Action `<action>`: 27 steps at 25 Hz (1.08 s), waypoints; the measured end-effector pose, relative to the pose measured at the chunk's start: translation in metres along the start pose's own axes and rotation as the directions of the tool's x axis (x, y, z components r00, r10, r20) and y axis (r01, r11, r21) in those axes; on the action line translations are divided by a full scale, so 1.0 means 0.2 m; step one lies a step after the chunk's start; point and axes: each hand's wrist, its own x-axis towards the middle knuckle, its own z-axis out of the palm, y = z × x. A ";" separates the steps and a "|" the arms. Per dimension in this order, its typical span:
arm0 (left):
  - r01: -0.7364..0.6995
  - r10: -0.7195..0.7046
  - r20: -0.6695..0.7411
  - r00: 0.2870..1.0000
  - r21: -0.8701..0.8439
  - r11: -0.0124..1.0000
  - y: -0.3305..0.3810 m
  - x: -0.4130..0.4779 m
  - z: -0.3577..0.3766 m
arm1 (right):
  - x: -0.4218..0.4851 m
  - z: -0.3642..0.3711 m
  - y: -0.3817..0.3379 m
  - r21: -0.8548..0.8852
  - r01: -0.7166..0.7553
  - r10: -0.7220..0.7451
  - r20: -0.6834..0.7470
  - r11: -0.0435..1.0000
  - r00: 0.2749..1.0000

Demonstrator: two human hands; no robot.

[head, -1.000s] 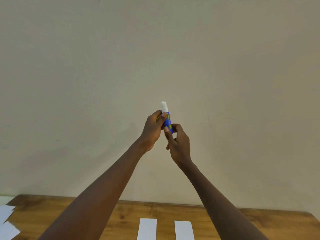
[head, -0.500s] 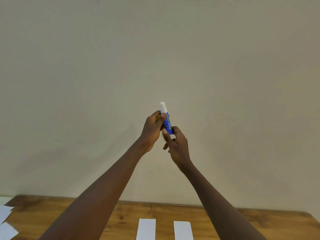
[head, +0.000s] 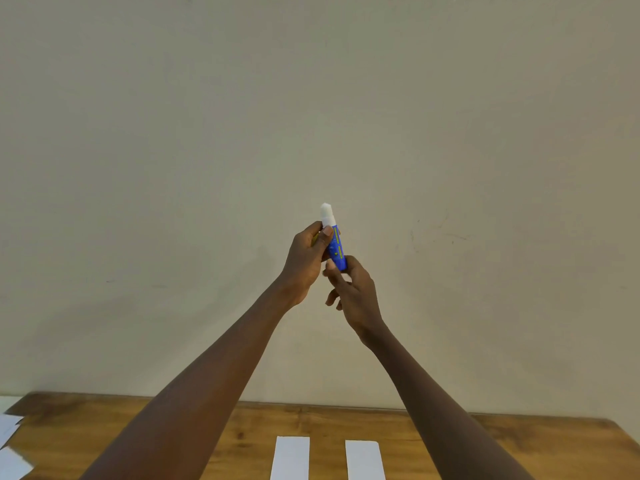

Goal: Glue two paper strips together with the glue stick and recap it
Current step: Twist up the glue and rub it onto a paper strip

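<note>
A blue glue stick (head: 336,249) with a white top is held upright in the air in front of the wall. My left hand (head: 306,258) grips its upper body with thumb and fingers. My right hand (head: 353,289) pinches its bottom end from below. I cannot tell whether the white top is a cap or bare glue. Two white paper strips lie side by side on the wooden table (head: 485,441) at the bottom edge: the left strip (head: 290,457) and the right strip (head: 364,459), with a gap between them.
More white paper pieces (head: 10,445) lie at the table's left end. A plain beige wall (head: 450,133) fills most of the view behind the hands. The table's far edge runs along the wall.
Both hands and the glue stick have stayed nearly in place. My right hand's fingers have shifted slightly at the stick's base, as if turning it.
</note>
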 end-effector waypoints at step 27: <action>0.217 -0.218 0.018 0.976 0.045 0.975 -0.28 -0.13 0.01 | -0.07 0.03 0.19 -0.281 0.224 -0.256 -0.084 0.933 0.963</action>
